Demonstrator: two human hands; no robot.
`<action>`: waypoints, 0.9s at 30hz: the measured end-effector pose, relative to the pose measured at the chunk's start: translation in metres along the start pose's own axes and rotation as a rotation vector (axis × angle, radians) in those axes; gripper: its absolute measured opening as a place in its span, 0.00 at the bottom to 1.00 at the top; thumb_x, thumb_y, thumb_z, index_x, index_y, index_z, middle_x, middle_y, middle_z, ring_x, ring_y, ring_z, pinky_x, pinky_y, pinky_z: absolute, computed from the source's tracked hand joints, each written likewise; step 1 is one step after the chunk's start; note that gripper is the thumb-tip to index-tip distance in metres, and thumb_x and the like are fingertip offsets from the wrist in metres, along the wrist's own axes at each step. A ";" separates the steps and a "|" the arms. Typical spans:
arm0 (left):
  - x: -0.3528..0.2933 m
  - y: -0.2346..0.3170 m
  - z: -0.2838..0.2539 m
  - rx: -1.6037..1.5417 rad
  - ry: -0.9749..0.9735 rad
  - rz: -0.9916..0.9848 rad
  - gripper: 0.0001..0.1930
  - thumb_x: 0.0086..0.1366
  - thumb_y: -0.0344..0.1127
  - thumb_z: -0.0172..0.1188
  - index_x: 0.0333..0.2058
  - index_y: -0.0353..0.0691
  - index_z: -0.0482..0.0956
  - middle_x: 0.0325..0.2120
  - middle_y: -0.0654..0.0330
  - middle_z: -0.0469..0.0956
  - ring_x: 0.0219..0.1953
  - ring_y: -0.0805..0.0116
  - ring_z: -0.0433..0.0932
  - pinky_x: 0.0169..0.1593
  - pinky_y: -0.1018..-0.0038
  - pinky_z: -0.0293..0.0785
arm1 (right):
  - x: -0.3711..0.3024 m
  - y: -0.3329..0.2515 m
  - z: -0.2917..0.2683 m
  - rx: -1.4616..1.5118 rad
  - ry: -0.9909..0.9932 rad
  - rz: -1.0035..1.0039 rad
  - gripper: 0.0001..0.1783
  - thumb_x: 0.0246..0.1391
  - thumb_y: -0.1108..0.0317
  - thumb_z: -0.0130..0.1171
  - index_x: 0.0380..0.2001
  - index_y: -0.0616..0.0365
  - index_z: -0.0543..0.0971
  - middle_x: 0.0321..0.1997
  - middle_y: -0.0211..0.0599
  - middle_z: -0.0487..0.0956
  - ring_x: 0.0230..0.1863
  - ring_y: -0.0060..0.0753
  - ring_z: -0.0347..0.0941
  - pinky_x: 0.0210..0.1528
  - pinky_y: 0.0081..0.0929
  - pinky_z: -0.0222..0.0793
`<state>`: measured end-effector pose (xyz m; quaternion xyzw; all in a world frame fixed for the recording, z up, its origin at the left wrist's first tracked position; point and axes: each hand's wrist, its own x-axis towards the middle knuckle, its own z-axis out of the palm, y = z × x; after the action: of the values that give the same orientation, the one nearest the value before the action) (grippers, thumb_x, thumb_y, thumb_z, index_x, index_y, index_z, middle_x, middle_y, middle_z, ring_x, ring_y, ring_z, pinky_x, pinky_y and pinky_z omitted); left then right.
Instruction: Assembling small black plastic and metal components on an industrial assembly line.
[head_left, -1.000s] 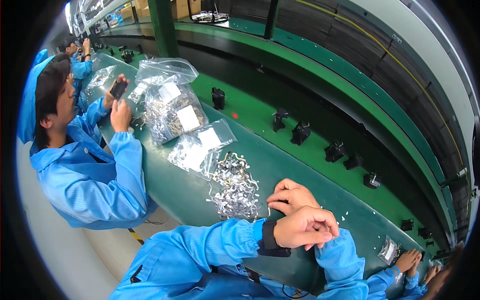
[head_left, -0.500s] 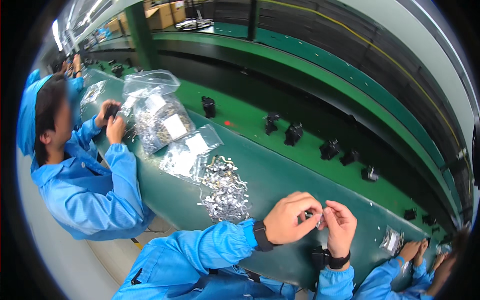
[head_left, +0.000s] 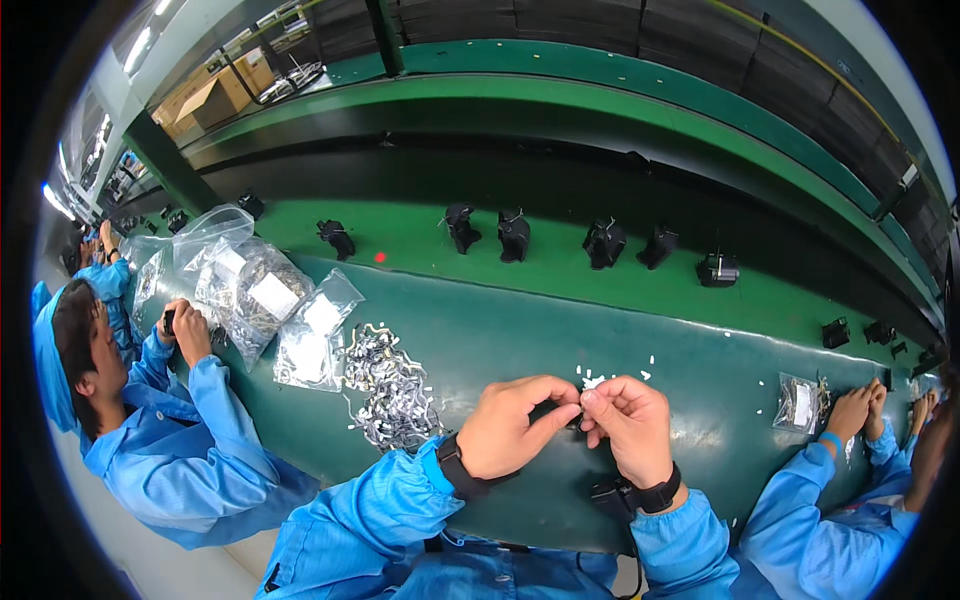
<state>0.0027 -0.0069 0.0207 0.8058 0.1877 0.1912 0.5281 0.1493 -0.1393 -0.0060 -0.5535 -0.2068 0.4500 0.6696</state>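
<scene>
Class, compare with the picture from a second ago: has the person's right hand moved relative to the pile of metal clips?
Yes. The right hand, earlier tucked beneath the left hand, now sits beside it, farther right of the clip pile, fingertips meeting.

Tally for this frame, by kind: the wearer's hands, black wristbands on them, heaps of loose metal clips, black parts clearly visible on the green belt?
Hands: 2, left hand and right hand
Black wristbands: 2
Heaps of metal clips: 1
Black parts on the green belt: 7 clear; others near the rims too small to count
Total: 12
</scene>
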 end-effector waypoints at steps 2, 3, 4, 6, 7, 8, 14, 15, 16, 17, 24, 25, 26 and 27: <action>0.000 0.000 -0.001 -0.035 -0.014 -0.036 0.08 0.68 0.30 0.67 0.43 0.34 0.83 0.38 0.54 0.87 0.42 0.60 0.86 0.49 0.69 0.79 | -0.001 0.001 0.000 0.006 -0.017 -0.009 0.08 0.65 0.69 0.67 0.38 0.64 0.82 0.31 0.33 0.84 0.30 0.20 0.80 0.24 0.17 0.73; 0.000 -0.001 -0.002 -0.071 -0.020 -0.066 0.08 0.68 0.30 0.67 0.43 0.34 0.83 0.39 0.55 0.87 0.43 0.61 0.86 0.49 0.69 0.79 | -0.001 0.001 0.001 0.006 -0.038 -0.024 0.08 0.65 0.69 0.66 0.38 0.64 0.82 0.32 0.33 0.84 0.31 0.19 0.80 0.25 0.17 0.73; 0.000 -0.001 -0.001 -0.069 -0.022 -0.069 0.08 0.68 0.30 0.67 0.43 0.34 0.83 0.39 0.55 0.87 0.43 0.61 0.86 0.49 0.69 0.79 | -0.002 0.000 0.004 0.010 -0.037 -0.021 0.08 0.65 0.69 0.66 0.38 0.64 0.82 0.32 0.33 0.84 0.31 0.19 0.80 0.25 0.17 0.73; -0.001 -0.003 0.001 -0.054 0.076 -0.045 0.08 0.67 0.29 0.67 0.44 0.35 0.83 0.38 0.55 0.87 0.43 0.63 0.86 0.48 0.69 0.80 | -0.004 -0.002 0.009 -0.017 0.051 -0.107 0.06 0.64 0.71 0.67 0.39 0.64 0.83 0.37 0.36 0.84 0.32 0.21 0.80 0.27 0.19 0.75; 0.000 -0.003 0.002 -0.052 0.075 -0.048 0.08 0.67 0.29 0.67 0.44 0.35 0.83 0.38 0.55 0.87 0.43 0.63 0.86 0.48 0.69 0.80 | -0.005 -0.002 0.010 -0.015 0.050 -0.105 0.06 0.64 0.71 0.67 0.39 0.64 0.83 0.37 0.36 0.84 0.32 0.21 0.80 0.27 0.19 0.75; 0.000 -0.001 0.003 -0.028 0.130 -0.038 0.08 0.67 0.28 0.67 0.43 0.35 0.83 0.37 0.54 0.87 0.43 0.63 0.87 0.47 0.69 0.80 | -0.006 -0.001 0.010 -0.239 0.099 -0.276 0.06 0.62 0.73 0.68 0.40 0.64 0.83 0.39 0.37 0.84 0.33 0.23 0.81 0.28 0.20 0.76; 0.000 -0.002 0.005 0.005 0.170 0.049 0.09 0.65 0.25 0.68 0.44 0.34 0.83 0.37 0.53 0.87 0.40 0.61 0.88 0.45 0.69 0.81 | -0.009 -0.011 0.017 -0.608 0.113 -0.544 0.09 0.58 0.76 0.69 0.42 0.64 0.84 0.42 0.42 0.84 0.35 0.29 0.83 0.32 0.23 0.78; -0.001 -0.001 0.004 0.044 0.149 0.089 0.09 0.65 0.25 0.68 0.44 0.34 0.83 0.37 0.52 0.87 0.40 0.60 0.88 0.45 0.69 0.82 | -0.008 -0.010 0.016 -0.614 0.112 -0.551 0.09 0.58 0.76 0.69 0.43 0.64 0.84 0.42 0.43 0.84 0.36 0.30 0.83 0.32 0.23 0.78; 0.000 -0.001 0.004 0.044 0.147 0.091 0.09 0.65 0.25 0.68 0.44 0.34 0.83 0.37 0.52 0.87 0.40 0.60 0.88 0.45 0.69 0.82 | -0.008 -0.011 0.016 -0.615 0.114 -0.552 0.09 0.58 0.76 0.69 0.43 0.64 0.84 0.42 0.43 0.84 0.36 0.30 0.83 0.32 0.23 0.78; -0.001 -0.002 0.006 0.056 0.156 0.116 0.10 0.64 0.24 0.68 0.44 0.34 0.83 0.37 0.52 0.87 0.40 0.60 0.88 0.45 0.69 0.82 | -0.008 -0.011 0.015 -0.614 0.097 -0.538 0.09 0.59 0.76 0.69 0.43 0.64 0.84 0.43 0.43 0.84 0.36 0.31 0.83 0.33 0.24 0.79; 0.000 -0.001 0.008 0.035 0.165 0.137 0.14 0.63 0.23 0.69 0.48 0.33 0.82 0.38 0.51 0.87 0.40 0.61 0.88 0.44 0.70 0.83 | -0.008 -0.011 0.015 -0.543 0.063 -0.454 0.07 0.63 0.75 0.64 0.42 0.65 0.83 0.41 0.43 0.84 0.38 0.33 0.83 0.38 0.27 0.80; -0.001 -0.002 0.008 0.034 0.165 0.139 0.14 0.63 0.23 0.69 0.48 0.33 0.82 0.38 0.51 0.87 0.40 0.61 0.88 0.44 0.70 0.83 | -0.008 -0.010 0.014 -0.545 0.064 -0.455 0.07 0.63 0.75 0.64 0.42 0.65 0.83 0.41 0.43 0.84 0.38 0.33 0.83 0.38 0.27 0.80; -0.002 -0.002 0.007 0.027 0.159 0.126 0.15 0.63 0.23 0.69 0.49 0.33 0.81 0.38 0.51 0.87 0.40 0.61 0.88 0.44 0.70 0.83 | -0.008 -0.008 0.012 -0.534 0.055 -0.402 0.06 0.64 0.74 0.63 0.42 0.65 0.82 0.40 0.43 0.83 0.38 0.33 0.83 0.38 0.27 0.79; -0.002 -0.002 0.007 0.019 0.153 0.113 0.15 0.63 0.24 0.69 0.49 0.33 0.81 0.38 0.51 0.87 0.40 0.61 0.88 0.44 0.71 0.83 | -0.007 -0.006 0.010 -0.523 0.047 -0.348 0.05 0.65 0.74 0.61 0.41 0.65 0.81 0.40 0.42 0.83 0.37 0.33 0.82 0.39 0.27 0.78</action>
<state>0.0041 -0.0132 0.0161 0.8032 0.1838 0.2799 0.4928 0.1399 -0.1394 0.0044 -0.6733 -0.3918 0.2472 0.5762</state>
